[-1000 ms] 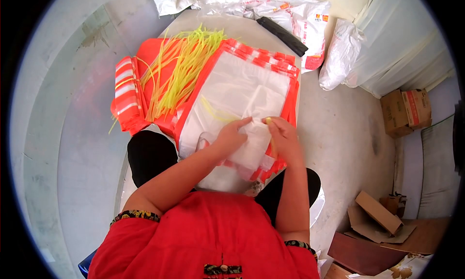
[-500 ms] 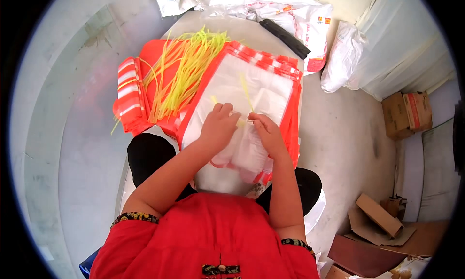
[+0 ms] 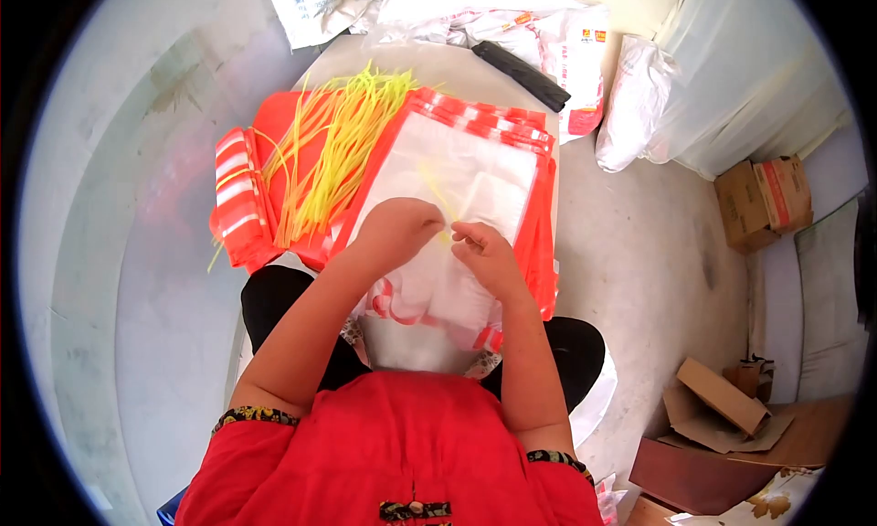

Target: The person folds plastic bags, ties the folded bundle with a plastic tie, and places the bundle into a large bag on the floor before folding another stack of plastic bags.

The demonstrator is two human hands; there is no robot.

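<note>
A stack of clear plastic bags with red-and-white striped edges (image 3: 498, 147) lies in front of me. On top of it is a gathered bundle of white, see-through bags (image 3: 416, 288). A thin yellow strip (image 3: 437, 190) crosses the bundle, and my hands meet over it. My left hand (image 3: 397, 232) is bent over with its fingers pinched at the strip; its fingertips are partly hidden. Close by on the right, my right hand (image 3: 484, 255) pinches at the strip with thumb and curled fingers.
Many loose yellow strips (image 3: 352, 151) lie on red plastic at the left, beside a folded red-and-white striped bundle (image 3: 242, 192). A black roll (image 3: 521, 74) rests at the table's far edge, near white sacks (image 3: 580, 64). Cardboard boxes (image 3: 763, 201) stand on the right.
My left hand has rolled over, its knuckles now facing up and fingers tucked under. My right hand has shifted slightly down and left. The whole view has also shifted a little.
</note>
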